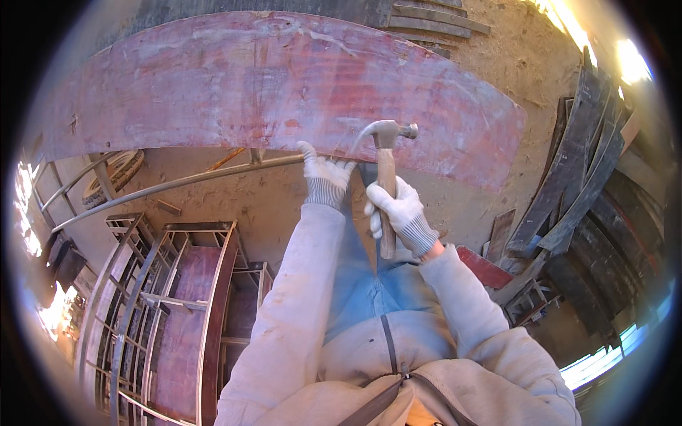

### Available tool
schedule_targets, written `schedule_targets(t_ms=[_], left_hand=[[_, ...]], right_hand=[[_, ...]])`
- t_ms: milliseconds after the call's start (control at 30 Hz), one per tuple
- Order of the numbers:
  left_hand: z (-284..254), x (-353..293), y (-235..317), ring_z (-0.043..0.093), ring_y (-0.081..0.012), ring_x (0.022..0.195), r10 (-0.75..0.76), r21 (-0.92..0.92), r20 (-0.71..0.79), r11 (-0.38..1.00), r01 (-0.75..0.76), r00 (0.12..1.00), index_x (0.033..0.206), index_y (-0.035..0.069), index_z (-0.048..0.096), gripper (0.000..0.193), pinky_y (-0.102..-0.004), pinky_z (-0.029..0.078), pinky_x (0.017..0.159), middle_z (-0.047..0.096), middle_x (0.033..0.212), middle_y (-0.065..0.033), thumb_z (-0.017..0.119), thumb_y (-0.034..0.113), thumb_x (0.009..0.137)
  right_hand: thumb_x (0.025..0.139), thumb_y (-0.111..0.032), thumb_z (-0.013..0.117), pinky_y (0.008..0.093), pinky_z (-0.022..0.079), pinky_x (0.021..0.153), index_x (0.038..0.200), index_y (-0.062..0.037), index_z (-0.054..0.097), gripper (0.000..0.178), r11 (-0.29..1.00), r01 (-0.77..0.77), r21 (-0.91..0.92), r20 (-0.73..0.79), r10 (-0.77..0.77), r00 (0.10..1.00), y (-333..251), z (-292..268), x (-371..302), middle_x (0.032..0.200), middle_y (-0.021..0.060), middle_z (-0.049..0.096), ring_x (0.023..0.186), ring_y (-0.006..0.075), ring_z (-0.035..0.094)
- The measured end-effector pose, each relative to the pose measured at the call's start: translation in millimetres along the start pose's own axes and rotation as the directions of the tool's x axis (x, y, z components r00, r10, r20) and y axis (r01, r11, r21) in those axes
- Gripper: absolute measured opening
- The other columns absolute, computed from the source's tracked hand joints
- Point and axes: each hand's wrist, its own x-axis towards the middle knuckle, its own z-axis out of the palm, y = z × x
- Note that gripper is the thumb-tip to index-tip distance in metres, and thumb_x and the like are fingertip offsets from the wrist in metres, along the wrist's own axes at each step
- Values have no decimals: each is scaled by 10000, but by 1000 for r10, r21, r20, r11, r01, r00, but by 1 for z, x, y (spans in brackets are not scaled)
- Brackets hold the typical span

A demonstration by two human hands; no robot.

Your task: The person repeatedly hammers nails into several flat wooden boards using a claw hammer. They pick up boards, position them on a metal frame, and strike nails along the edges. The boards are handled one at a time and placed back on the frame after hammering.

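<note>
A claw hammer (386, 163) with a wooden handle is gripped in my gloved right hand (399, 209). Its metal head is raised in front of the near edge of a long reddish plywood board (284, 85), with the claw toward the left. My left hand (325, 174), in a white knit glove, closes on that near edge, its thumb reaching up onto the board's face. The undersides of the left fingers are partly hidden, so anything small between them cannot be made out. A bent metal bar (192, 176) runs leftward from beside my left hand.
Wood-framed panels (188, 312) stand at the lower left, near a tyre (114, 177). Long dark curved boards (568, 163) are piled on the right. A red offcut (483, 266) lies beside my right forearm. Several planks (433, 21) rest on the sandy ground beyond the board.
</note>
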Motion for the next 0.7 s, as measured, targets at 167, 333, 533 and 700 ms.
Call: schedule_targets(t_ms=[167,333,533,700], left_hand=[[-17,2,18,261,-429,1540,36,64,61,997,-40,997,1644,21,22,1197,-605,296,1237,155,1687,-248,521,811,897],[-25,6,39,279,-426,1528,17,191,-25,982,-12,1000,1636,3,64,1222,-587,354,1208,204,1657,-269,546,827,874],[-31,9,58,418,-478,1418,-88,369,47,927,65,995,1621,-25,64,1218,-603,391,1173,311,1574,-320,557,808,882],[-32,11,71,350,-482,1463,-161,493,121,866,82,980,1595,-66,97,1243,-611,372,1185,219,1628,-309,555,828,863]], right_hand=[[985,-232,696,365,523,514,1078,-21,493,307,947,59,-316,-315,-163,935,20,9,39,743,95,652,560,181,640],[959,-298,709,527,522,712,1136,-22,478,401,803,158,-575,-319,-398,860,57,36,50,876,251,674,818,447,673],[957,-379,707,476,547,704,1082,-33,555,398,933,12,-360,-359,-151,921,62,52,24,889,240,694,816,404,696],[1018,-261,657,316,437,412,1022,-65,540,228,994,34,103,-403,10,915,42,75,31,659,8,557,458,127,529]])
